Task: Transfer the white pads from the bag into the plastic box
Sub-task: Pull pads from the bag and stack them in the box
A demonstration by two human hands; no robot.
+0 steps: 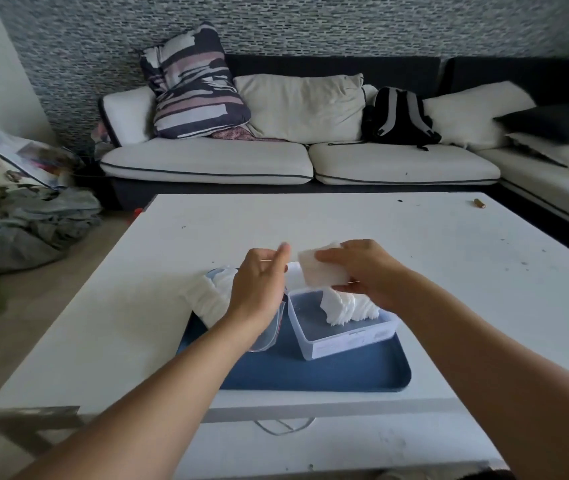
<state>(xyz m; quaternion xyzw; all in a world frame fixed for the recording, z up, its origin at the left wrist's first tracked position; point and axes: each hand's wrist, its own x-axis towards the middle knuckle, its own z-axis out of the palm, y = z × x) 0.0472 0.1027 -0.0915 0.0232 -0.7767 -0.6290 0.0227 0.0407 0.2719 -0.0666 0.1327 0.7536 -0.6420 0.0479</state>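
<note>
- A small stack of white pads [322, 268] is pinched in the right hand [366, 271], thumb on the near face and fingers behind, and is held just above the far edge of the plastic box [345, 336].
- More pads [348, 308] are already stood on edge inside the box, against its far right wall; the near left part of the box floor is bare.
- Left of the box, the clear bag [265, 337] lies with a further row of pads [208, 299] in it, partly hidden by the left forearm.
- The left hand [258, 285] is raised just left of the box with fingers loosely curled; whether anything is held in it cannot be told, since the fingertips are blurred.
- Box and bag are both carried on a blue tray [345, 375], which rests on a white table [449, 258].
- Risk: the held stack is gripped at one end only, so loose pads may be fanned out or dropped beyond the far edge of the box.
- Risk: the standing row inside the box looks unsupported on its left side and could be toppled if nudged as the stack is lowered.
- Risk: the bag, left of the box, could be dragged or tipped by the left forearm, and its pads spilled onto the tray.
</note>
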